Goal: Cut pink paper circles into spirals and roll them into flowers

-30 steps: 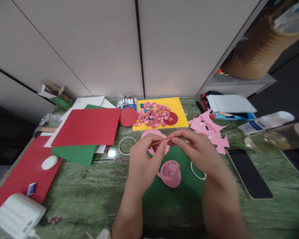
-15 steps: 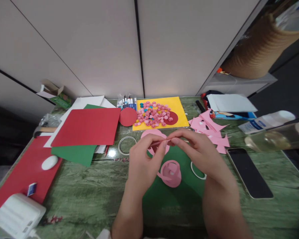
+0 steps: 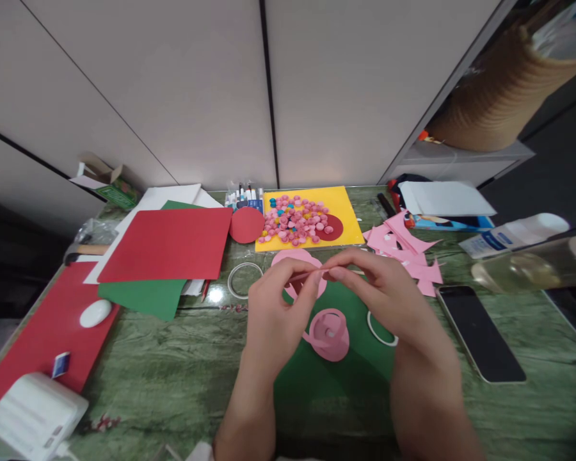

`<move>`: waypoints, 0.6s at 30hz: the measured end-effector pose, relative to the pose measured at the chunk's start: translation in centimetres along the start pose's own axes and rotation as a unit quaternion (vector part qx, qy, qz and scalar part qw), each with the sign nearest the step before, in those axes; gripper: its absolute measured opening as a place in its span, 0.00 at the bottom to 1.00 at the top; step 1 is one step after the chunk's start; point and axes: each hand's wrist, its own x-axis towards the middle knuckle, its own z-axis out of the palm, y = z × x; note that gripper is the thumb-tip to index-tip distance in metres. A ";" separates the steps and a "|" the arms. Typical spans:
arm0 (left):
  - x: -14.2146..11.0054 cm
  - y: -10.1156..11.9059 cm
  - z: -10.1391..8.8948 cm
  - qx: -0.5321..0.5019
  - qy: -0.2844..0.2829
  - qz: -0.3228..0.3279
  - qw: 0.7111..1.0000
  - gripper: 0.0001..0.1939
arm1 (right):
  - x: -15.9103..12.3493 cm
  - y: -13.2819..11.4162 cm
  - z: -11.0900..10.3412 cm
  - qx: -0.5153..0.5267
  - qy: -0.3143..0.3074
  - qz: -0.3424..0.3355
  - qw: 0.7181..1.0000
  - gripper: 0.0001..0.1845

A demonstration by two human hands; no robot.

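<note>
Nearby: phone (image 3: 480,333) right, pink spiral (image 3: 332,349) on green sheet (image 3: 336,394) | left hand (image 3: 276,310), right hand (image 3: 388,291): fingertips pinching pink strip (image 3: 324,271), partly blocking pink disc (image 3: 295,255)

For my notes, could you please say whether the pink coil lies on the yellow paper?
No, the pink coil lies on green paper.

Hands (image 3: 279,308) pinching pink paper (image 3: 324,271), green sheet (image 3: 365,368) below
</note>
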 end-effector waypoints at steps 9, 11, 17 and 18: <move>0.0 0.0 0.0 0.005 0.000 0.000 1.000 0.04 | 0.0 -0.1 0.0 -0.009 0.001 -0.003 1.000 0.07; 0.0 0.0 0.0 0.009 0.000 0.001 1.000 0.04 | 0.0 -0.1 0.0 -0.011 0.003 -0.004 1.000 0.08; 0.0 0.1 0.0 0.010 -0.002 -0.002 1.000 0.04 | 0.0 -0.1 0.0 -0.014 0.001 -0.005 1.000 0.06; 0.0 0.1 0.0 0.010 -0.002 -0.003 1.000 0.04 | 0.0 -0.1 0.0 -0.015 0.000 -0.005 1.000 0.06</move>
